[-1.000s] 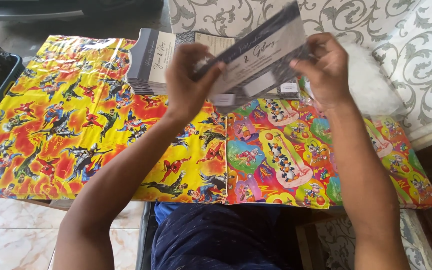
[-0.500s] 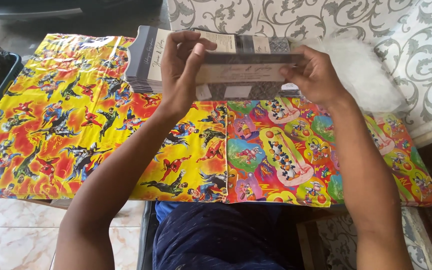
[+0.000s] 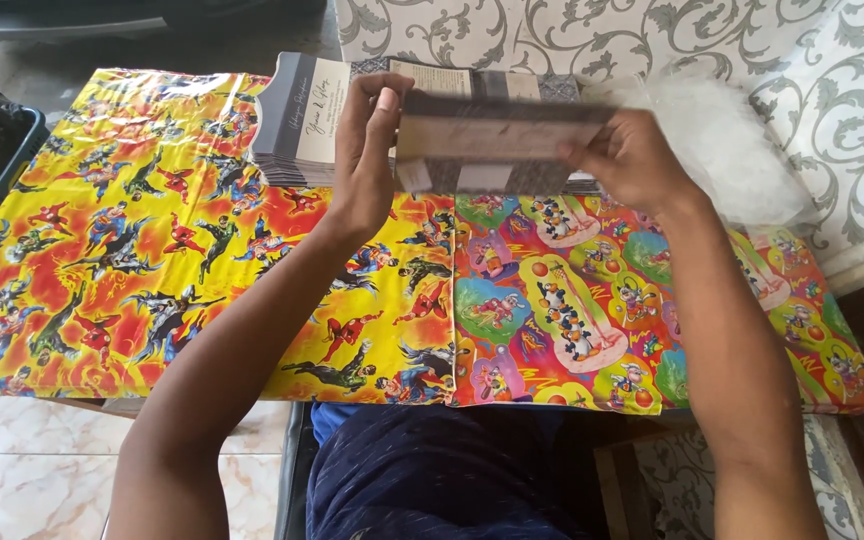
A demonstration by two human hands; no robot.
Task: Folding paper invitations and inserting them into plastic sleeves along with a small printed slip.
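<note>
From the head camera, the person is gripping a grey-and-cream printed card (image 3: 497, 135) with both hands, raised a little above the table's far edge. The left hand (image 3: 367, 150) is pinching the card's left end, fingers curled over the top and thumb underneath, and the right hand (image 3: 627, 160) is clamping the right end the same way, so neither hand is open. The card is blurry, but its long axis is running left to right across the view, nearly level, with the long edge facing the camera; I'd guess holding both ends is what's keeping it flat and square. Right under and behind it is sitting a stack of matching cards (image 3: 302, 130), fanned slightly at the left. The table is covered in a yellow superhero-print sheet (image 3: 132, 250) on the left, butting up against a multicoloured cartoon-print sheet (image 3: 592, 310) on the right. A crumpled clear plastic bag (image 3: 722, 140) is lying just beside the right hand.
</note>
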